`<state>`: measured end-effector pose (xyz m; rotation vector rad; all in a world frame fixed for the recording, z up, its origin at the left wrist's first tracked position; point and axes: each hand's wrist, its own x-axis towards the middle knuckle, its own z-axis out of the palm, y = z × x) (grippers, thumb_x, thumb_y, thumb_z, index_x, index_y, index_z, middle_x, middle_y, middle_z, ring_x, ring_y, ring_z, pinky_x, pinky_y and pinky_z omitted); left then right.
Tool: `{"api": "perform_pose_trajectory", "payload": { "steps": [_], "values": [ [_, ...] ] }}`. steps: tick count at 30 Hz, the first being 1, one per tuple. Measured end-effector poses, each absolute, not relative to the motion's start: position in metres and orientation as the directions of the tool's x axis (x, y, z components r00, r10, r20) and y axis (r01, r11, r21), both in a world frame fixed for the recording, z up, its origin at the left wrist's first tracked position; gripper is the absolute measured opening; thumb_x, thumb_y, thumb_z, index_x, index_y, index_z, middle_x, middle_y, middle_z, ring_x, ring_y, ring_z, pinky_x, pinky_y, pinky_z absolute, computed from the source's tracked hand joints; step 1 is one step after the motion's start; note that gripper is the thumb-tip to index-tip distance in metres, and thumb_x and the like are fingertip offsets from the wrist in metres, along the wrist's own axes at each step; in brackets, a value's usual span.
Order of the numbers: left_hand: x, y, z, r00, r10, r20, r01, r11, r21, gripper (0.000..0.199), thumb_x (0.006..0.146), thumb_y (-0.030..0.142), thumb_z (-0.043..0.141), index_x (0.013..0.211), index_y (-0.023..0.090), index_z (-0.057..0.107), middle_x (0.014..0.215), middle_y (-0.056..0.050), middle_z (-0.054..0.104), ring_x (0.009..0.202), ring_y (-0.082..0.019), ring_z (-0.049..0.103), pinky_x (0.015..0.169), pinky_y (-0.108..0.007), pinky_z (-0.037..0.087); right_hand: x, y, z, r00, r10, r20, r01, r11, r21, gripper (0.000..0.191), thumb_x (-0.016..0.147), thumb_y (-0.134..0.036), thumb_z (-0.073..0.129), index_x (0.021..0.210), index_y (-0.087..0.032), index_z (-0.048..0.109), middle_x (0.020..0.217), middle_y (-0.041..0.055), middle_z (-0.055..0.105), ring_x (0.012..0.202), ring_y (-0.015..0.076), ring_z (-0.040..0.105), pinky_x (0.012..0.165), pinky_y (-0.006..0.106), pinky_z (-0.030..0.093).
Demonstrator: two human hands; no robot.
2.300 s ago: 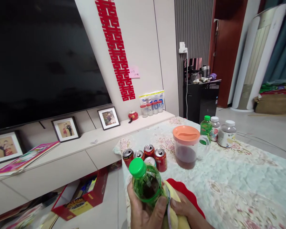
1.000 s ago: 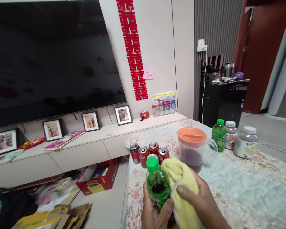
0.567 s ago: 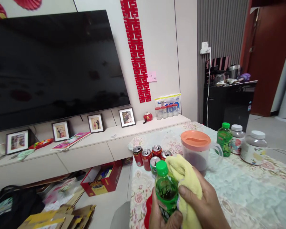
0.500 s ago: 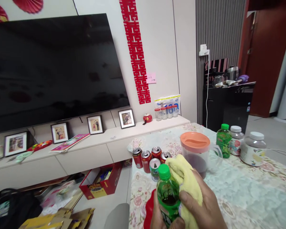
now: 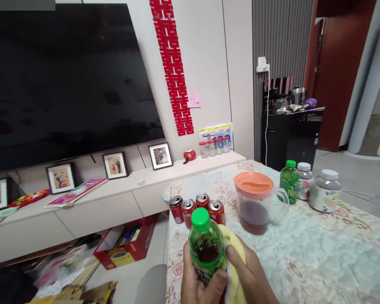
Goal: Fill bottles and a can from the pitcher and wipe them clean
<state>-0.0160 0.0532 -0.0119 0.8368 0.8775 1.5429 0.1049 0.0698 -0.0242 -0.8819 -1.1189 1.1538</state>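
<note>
A green plastic drink bottle (image 5: 206, 249) with a green cap stands upright in my left hand (image 5: 190, 280), whose fingers wrap round its lower part. Dark liquid shows inside it. My right hand (image 5: 251, 274) grips a yellow cloth (image 5: 236, 264) and presses it against the bottle's right side. Just beyond the bottle are several red drink cans (image 5: 188, 211), grouped on the table. To the right of them stands a clear pitcher (image 5: 255, 211) with an orange lid and dark liquid inside.
A flowered cloth covers the table (image 5: 323, 249). At its far right stand another green bottle (image 5: 289, 183) and two white-capped jars (image 5: 324, 192). Beyond lies a low cabinet (image 5: 98, 207) with framed photos and small jars. A red box (image 5: 126, 245) sits on the floor.
Both hands, the bottle and the cloth have moved left and the bottle's cap is higher in view. The cloth has slid down the bottle's side. The view has turned slightly right.
</note>
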Motion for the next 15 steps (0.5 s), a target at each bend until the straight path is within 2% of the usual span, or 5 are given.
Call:
{"api": "perform_pose_trajectory", "payload": {
  "steps": [3, 5, 10, 13, 15],
  "values": [
    [-0.021, 0.054, 0.000, -0.145, 0.987, 0.068, -0.416, -0.123, 0.901, 0.107, 0.065, 0.065, 0.090, 0.152, 0.022, 0.042, 0.130, -0.019, 0.073, 0.120, -0.038, 0.072, 0.101, -0.043, 0.058, 0.104, 0.069, -0.017, -0.061, 0.981, 0.187, -0.263, 0.164, -0.951, 0.060, 0.099, -0.064, 0.055, 0.140, -0.020, 0.066, 0.135, 0.0121, 0.070, 0.126, 0.0326, 0.064, 0.109, 0.043, 0.051],
    [-0.022, 0.055, 0.004, -0.164, 0.981, 0.105, -0.380, -0.161, 0.911, 0.100, 0.070, 0.066, 0.086, 0.149, 0.022, 0.042, 0.128, -0.018, 0.074, 0.116, -0.035, 0.074, 0.100, -0.042, 0.058, 0.104, 0.068, -0.013, -0.070, 0.982, 0.178, -0.214, 0.159, -0.964, 0.063, 0.099, -0.066, 0.055, 0.138, -0.019, 0.067, 0.134, 0.0132, 0.070, 0.123, 0.0331, 0.065, 0.106, 0.044, 0.053],
    [-0.018, 0.054, -0.005, -0.114, 0.979, 0.171, -0.342, -0.201, 0.918, 0.074, 0.072, 0.061, 0.087, 0.128, 0.023, 0.056, 0.119, -0.012, 0.077, 0.105, -0.030, 0.075, 0.089, -0.033, 0.058, 0.107, 0.062, -0.010, 0.089, 0.971, 0.224, -0.032, 0.227, -0.973, 0.064, 0.100, -0.066, 0.051, 0.138, -0.018, 0.068, 0.136, 0.0140, 0.069, 0.128, 0.0344, 0.062, 0.108, 0.045, 0.052],
    [-0.011, 0.048, -0.015, -0.059, 0.989, 0.139, -0.417, -0.150, 0.896, 0.076, 0.070, 0.062, 0.088, 0.130, 0.025, 0.061, 0.123, -0.011, 0.078, 0.112, -0.032, 0.074, 0.096, -0.036, 0.057, 0.111, 0.052, -0.009, 0.207, 0.937, 0.283, 0.063, 0.276, -0.959, 0.062, 0.101, -0.063, 0.050, 0.142, -0.018, 0.066, 0.142, 0.0137, 0.066, 0.135, 0.0354, 0.058, 0.110, 0.044, 0.052],
    [-0.006, 0.043, -0.020, -0.032, 0.993, 0.113, -0.464, -0.115, 0.878, 0.082, 0.069, 0.064, 0.088, 0.136, 0.025, 0.061, 0.127, -0.012, 0.077, 0.118, -0.035, 0.072, 0.099, -0.040, 0.057, 0.113, 0.043, -0.009, 0.258, 0.889, 0.378, 0.166, 0.344, -0.924, 0.063, 0.102, -0.062, 0.050, 0.146, -0.020, 0.063, 0.150, 0.0125, 0.060, 0.141, 0.0368, 0.052, 0.114, 0.045, 0.049]
  ]
}}
